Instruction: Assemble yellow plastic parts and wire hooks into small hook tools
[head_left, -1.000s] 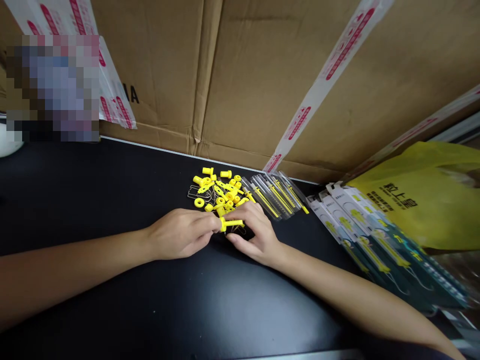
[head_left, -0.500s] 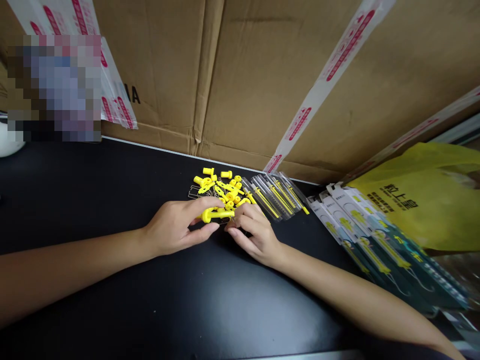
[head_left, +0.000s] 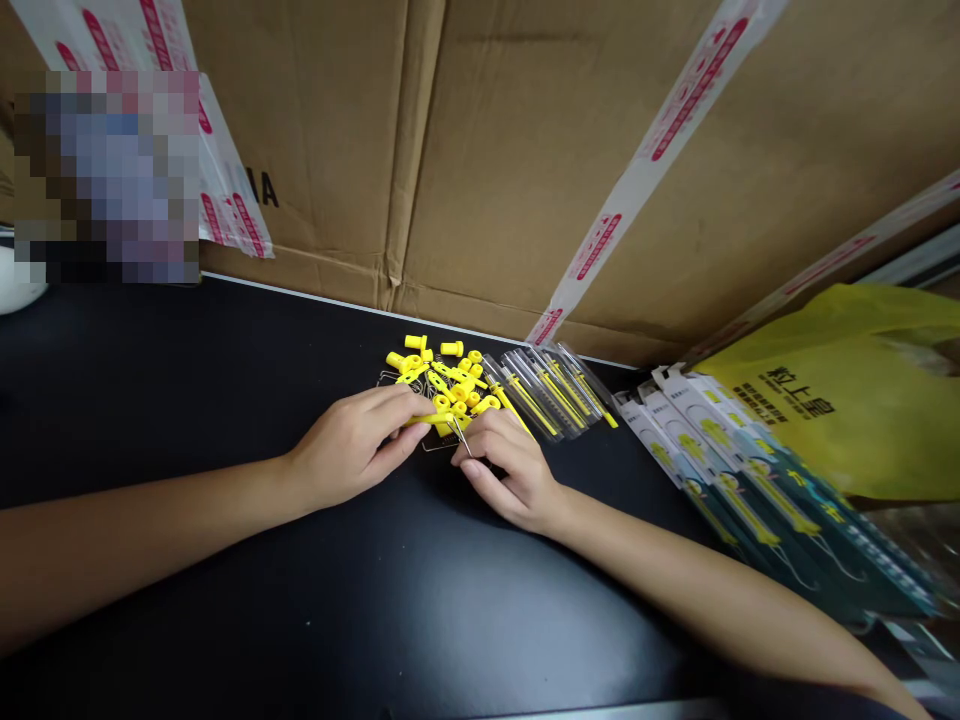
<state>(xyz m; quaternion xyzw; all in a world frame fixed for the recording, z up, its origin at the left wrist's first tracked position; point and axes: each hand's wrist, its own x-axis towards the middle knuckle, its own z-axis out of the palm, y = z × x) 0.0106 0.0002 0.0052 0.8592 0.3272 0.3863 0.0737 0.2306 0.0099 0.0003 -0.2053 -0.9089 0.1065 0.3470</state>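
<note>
Between the thumb and fingers of my left hand (head_left: 364,437) is a yellow plastic rod-like part (head_left: 436,419), its tip pointing right. My right hand (head_left: 514,468) pinches a thin bent metal wire (head_left: 460,436), whose upper end meets or nearly meets the tip of the yellow part. Just behind both hands lies a pile of small yellow plastic pieces (head_left: 451,349), with springs and wire loops among them. To its right, several clear plastic tubes (head_left: 551,385) with yellow rods inside lie side by side. My fingers hide part of the pile.
A large taped cardboard box (head_left: 315,120) stands along the back of the black table (head_left: 300,620). At the right are several printed packages (head_left: 739,455) showing a yellow hooked tool, and a yellow plastic bag (head_left: 862,400). A white rounded object (head_left: 16,280) sits at the far left.
My left fingers have closed around the yellow part, which has turned so its wider end is now hidden in the hand. The wire in my right hand now shows at the part's tip.
</note>
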